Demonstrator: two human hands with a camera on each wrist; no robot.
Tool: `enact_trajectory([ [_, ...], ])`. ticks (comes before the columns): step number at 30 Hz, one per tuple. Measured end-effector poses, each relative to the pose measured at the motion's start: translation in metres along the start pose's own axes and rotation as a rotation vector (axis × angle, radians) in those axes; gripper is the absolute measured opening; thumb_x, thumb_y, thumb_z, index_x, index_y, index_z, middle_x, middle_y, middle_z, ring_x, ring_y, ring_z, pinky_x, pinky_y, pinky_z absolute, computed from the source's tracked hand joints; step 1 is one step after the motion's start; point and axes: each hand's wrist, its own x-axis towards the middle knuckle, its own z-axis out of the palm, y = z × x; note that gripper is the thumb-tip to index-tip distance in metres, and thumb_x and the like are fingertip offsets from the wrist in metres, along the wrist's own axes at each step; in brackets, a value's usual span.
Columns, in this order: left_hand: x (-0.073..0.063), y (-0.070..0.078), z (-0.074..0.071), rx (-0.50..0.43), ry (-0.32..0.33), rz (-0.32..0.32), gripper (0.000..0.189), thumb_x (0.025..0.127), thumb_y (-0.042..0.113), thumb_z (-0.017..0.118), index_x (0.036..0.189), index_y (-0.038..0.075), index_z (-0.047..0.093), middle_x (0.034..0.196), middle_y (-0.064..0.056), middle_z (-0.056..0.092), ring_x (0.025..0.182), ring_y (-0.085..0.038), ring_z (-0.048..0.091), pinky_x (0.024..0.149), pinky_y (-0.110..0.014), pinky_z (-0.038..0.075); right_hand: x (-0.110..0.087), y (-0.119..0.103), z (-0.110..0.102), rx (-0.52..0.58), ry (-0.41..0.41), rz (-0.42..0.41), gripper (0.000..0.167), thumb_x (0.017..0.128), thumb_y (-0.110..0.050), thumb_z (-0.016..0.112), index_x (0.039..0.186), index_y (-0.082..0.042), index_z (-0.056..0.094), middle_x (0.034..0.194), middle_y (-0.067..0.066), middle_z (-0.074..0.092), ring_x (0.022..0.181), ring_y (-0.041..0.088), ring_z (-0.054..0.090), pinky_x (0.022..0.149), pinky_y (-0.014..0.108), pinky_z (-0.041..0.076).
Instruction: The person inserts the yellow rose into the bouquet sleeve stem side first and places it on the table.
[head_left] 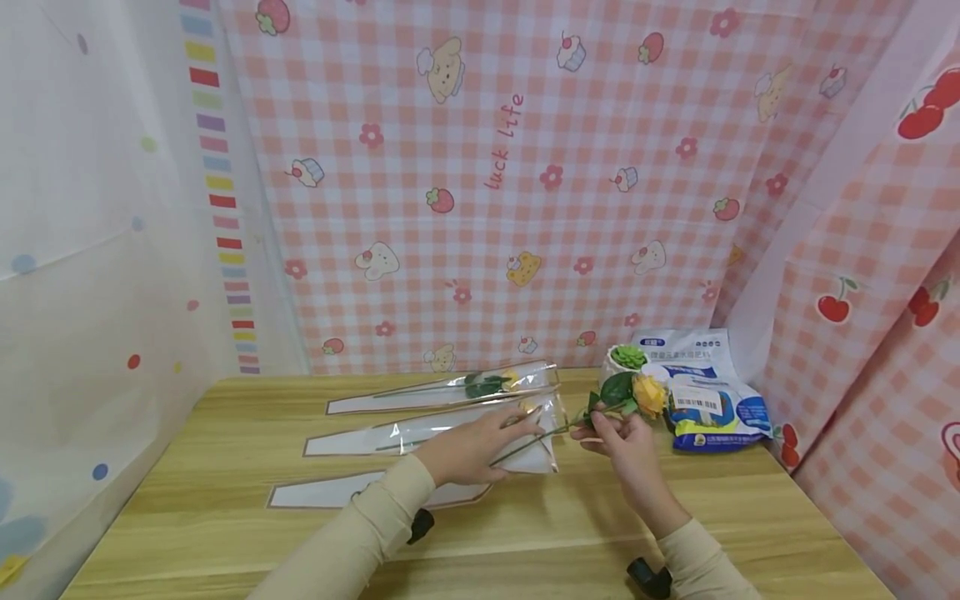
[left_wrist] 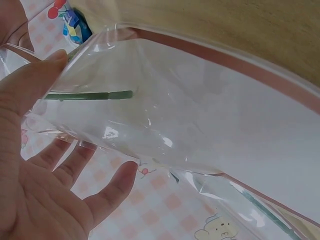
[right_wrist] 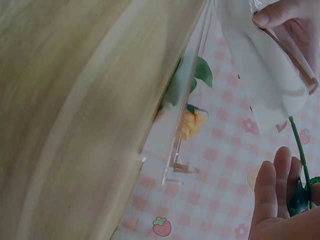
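Note:
My left hand grips the open end of a clear, white-backed flower sleeve with a pinkish-brown border, its thumb on one side and fingers on the other. Between thumb and forefinger of my right hand is the stem of an artificial yellow rose, close below its green leaves. The bloom points right; the stem runs left, its cut end inside the sleeve. Behind lie a middle sleeve with a stem showing, partly hidden by my left hand, and a back sleeve containing another yellow rose.
At the back right of the wooden table, a potted green succulent stands beside a blue printed bag and a white packet. A checked pink curtain hangs along the table's rear edge.

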Motion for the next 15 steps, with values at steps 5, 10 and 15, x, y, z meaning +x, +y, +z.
enact_trajectory([
  [5,0.002,0.0,0.001,0.007,-0.001,-0.001,0.081,0.088,0.022,0.081,0.155,0.026,0.036,0.156,-0.014,0.036,0.134,-0.03,0.049,0.103,-0.041,0.051,-0.001,0.001,0.004,0.002,0.002,0.031,0.021,0.107,-0.011,0.05,0.121,0.005,0.05,0.095,0.002,0.076,0.086,0.015,0.074,0.078,0.032,0.061],
  [10,0.003,0.001,0.001,0.022,-0.007,-0.007,0.082,0.089,0.024,0.08,0.157,0.026,0.034,0.157,-0.012,0.036,0.135,-0.029,0.049,0.105,-0.041,0.049,-0.003,0.002,0.008,-0.04,-0.003,0.054,0.03,0.107,-0.012,0.05,0.128,0.01,0.051,0.112,0.014,0.072,0.093,0.017,0.073,0.08,0.033,0.061],
  [15,0.002,0.004,0.0,0.019,-0.007,-0.012,0.081,0.089,0.024,0.08,0.156,0.027,0.034,0.157,-0.01,0.036,0.136,-0.027,0.048,0.107,-0.04,0.048,-0.004,0.004,0.011,-0.079,-0.013,0.074,0.035,0.108,-0.012,0.05,0.133,0.012,0.05,0.124,0.022,0.066,0.093,0.009,0.07,0.08,0.033,0.061],
])
